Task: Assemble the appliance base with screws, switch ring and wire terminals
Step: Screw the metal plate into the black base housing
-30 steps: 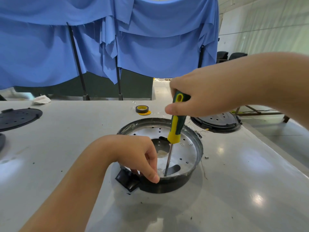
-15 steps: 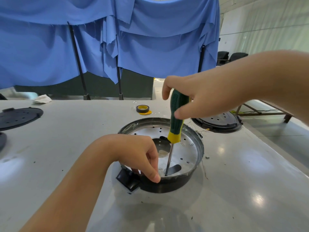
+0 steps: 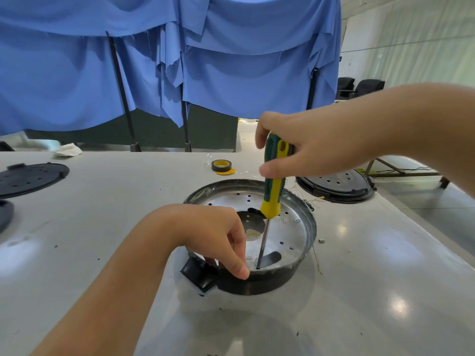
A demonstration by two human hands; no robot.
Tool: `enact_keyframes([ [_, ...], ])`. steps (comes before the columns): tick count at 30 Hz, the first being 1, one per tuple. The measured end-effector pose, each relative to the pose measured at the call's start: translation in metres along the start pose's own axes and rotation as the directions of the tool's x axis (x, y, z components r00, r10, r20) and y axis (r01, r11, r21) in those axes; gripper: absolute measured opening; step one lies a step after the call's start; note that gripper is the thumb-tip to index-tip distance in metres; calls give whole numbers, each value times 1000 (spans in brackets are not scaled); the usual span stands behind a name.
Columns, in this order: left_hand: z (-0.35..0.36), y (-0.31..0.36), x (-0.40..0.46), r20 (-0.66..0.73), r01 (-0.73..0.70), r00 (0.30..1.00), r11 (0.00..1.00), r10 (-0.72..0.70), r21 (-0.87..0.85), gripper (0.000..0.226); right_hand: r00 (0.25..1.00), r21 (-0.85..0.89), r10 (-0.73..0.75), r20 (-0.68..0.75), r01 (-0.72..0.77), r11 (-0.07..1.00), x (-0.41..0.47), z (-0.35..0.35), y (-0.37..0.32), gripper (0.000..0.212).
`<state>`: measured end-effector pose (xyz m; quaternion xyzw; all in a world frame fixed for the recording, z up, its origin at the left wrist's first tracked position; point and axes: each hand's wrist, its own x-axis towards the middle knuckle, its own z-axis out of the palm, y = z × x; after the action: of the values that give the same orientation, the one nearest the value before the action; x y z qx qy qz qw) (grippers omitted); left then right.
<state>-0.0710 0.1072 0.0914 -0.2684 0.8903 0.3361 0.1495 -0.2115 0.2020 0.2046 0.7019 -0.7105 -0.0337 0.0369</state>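
The appliance base [image 3: 288, 242], a round black-walled pan with a perforated metal plate, sits at frame centre on the worktop [image 3: 385, 291]. The right hand [image 3: 303, 147] is closed around a green-and-yellow screwdriver [image 3: 273, 191], tip down near the base's lower rim. The left hand [image 3: 213, 235] pinches that rim beside the shaft.

Bright, even light, sharp focus, glare spots on the table [image 3: 359, 291], wide-angle edge bending.
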Motion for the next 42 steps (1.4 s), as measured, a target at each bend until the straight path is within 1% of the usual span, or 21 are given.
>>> enact_keyframes([
  [1, 0, 0, 1, 3, 1, 1000, 1000, -1, -1, 10, 1000, 71, -6, 12, 5, 997, -1, -1, 1, 22],
  [3, -1, -1, 2, 6, 0, 1000, 1000, 0, 1, 11, 999, 179, -43, 14, 40, 983, -3, 1, 4, 15],
  [6, 0, -3, 2, 6, -4, 1000, 1000, 4, -1, 14, 992, 199, -116, -46, 123, 972, -3, 6, 5, 8],
  [8, 0, -3, 2, -1, -1, 1000, 1000, 1, 2, 15, 989, 200, -132, -61, 141, 969, -4, 5, 5, 7],
  [9, 0, -3, 2, -3, 2, 1000, 1000, -2, 3, 15, 989, 173, -133, -60, 141, 975, -4, 4, 4, 14],
  [10, 0, -3, 2, -5, 5, 1000, 1000, -5, 5, 15, 989, 117, -129, -67, 136, 984, -3, 3, 3, 25],
  [12, -1, -2, 2, -2, 5, 1000, 1000, -5, 12, 12, 984, -40, -119, -135, 115, 993, -1, 4, -1, 47],
  [13, -1, -2, 2, -1, 6, 1000, 1000, -6, 17, 12, 977, -114, -119, -179, 100, 988, 0, 5, -3, 52],
  [16, -1, -2, 0, -12, 17, 1000, 999, -16, 35, 14, 963, -225, -103, -251, 45, 973, 4, 9, -5, 61],
  [19, -1, -2, -1, -18, 15, 1000, 999, -14, 48, 15, 957, -263, -94, -274, 19, 964, 7, 10, -4, 60],
  [21, -1, -2, 0, -13, 5, 1000, 999, -4, 42, 15, 974, -173, -73, -215, 36, 984, 7, 10, -5, 51],
  [23, -1, -2, 1, -1, -5, 1000, 999, 5, 32, 13, 992, 10, -43, -116, 45, 999, 5, 9, -5, 32],
  [24, -1, -2, 1, 4, -10, 1000, 1000, 10, 26, 12, 995, 70, -42, -87, 48, 996, 4, 7, -5, 25],
  [26, -1, -3, 2, 4, -12, 1000, 1000, 12, 12, 11, 995, 99, -53, -85, 62, 993, 2, 5, -3, 22],
  [28, 0, -3, 3, 3, -10, 1000, 1000, 10, 1, 11, 991, 54, -64, -121, 71, 996, 1, 6, -3, 30],
  [31, 0, -3, 4, 1, -7, 1000, 1000, 7, 3, 11, 976, -56, -68, -207, 57, 997, 2, 10, -5, 49],
  [34, 0, -4, 4, -8, 0, 1000, 1000, 0, 9, 14, 948, -177, -78, -308, 23, 984, 5, 15, -6, 59],
  [36, 0, -4, 4, -9, -1, 1000, 1000, 1, 4, 16, 921, -244, -54, -386, -45, 969, 7, 17, -7, 60],
  [39, 0, -3, 3, -10, -3, 1000, 1000, 3, 1, 17, 885, -279, -18, -466, -128, 952, 8, 20, -12, 58],
  [41, 0, -3, 3, -5, -6, 1000, 1000, 6, 1, 17, 864, -303, -36, -501, -136, 943, 9, 22, -13, 57],
  [42, 0, -2, 3, -2, -7, 1000, 1000, 7, -1, 17, 867, -309, -51, -495, -121, 943, 10, 22, -12, 56],
])
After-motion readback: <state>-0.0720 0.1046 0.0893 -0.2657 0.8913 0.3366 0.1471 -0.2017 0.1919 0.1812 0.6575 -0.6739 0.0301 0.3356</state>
